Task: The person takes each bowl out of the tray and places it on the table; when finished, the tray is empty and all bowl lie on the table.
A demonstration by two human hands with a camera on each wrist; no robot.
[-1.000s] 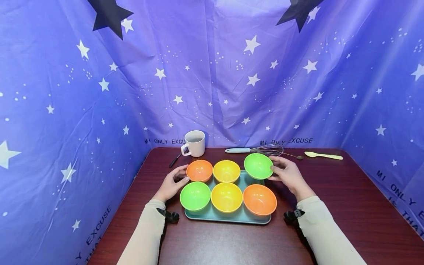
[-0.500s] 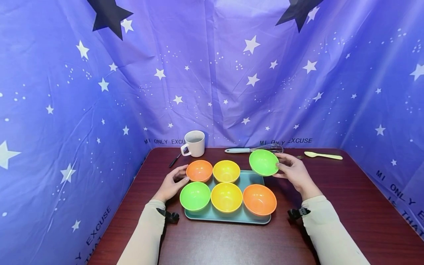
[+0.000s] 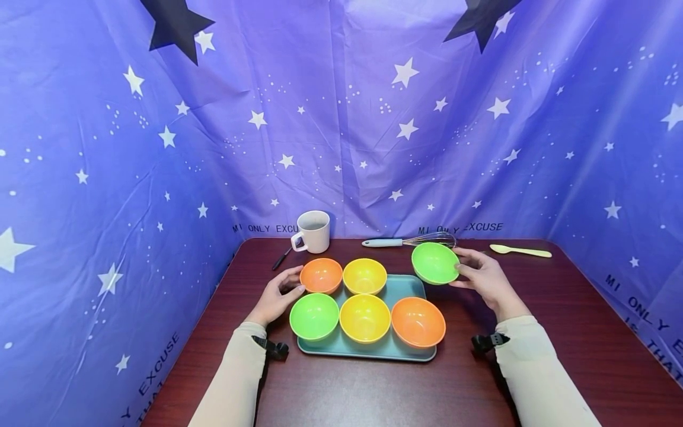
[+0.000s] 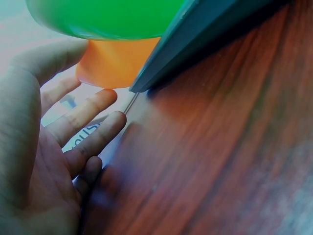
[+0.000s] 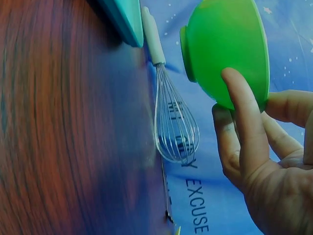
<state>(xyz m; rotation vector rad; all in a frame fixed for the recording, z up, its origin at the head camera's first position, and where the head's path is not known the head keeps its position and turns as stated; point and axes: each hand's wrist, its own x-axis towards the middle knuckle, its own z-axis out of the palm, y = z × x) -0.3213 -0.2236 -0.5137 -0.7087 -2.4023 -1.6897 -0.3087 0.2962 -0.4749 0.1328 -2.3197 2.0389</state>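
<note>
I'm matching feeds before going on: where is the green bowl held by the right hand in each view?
Head: held green bowl, right of centre, below mid-height, in the right hand.
Left wrist: not in it; the other green bowl is at the top.
Right wrist: held green bowl at the top, right of centre.
Shared landmark: the teal tray, at the top in both wrist views.

whisk [image 3: 401, 242] partly behind held bowl [image 3: 434, 263], sleeves [image 3: 541, 367] cropped

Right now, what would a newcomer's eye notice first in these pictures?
Probably the green bowl that the right hand holds up near the far right corner of the tray. Five more bowls, orange, yellow and green, sit on it. Behind the table hangs a starry cloth.
</note>
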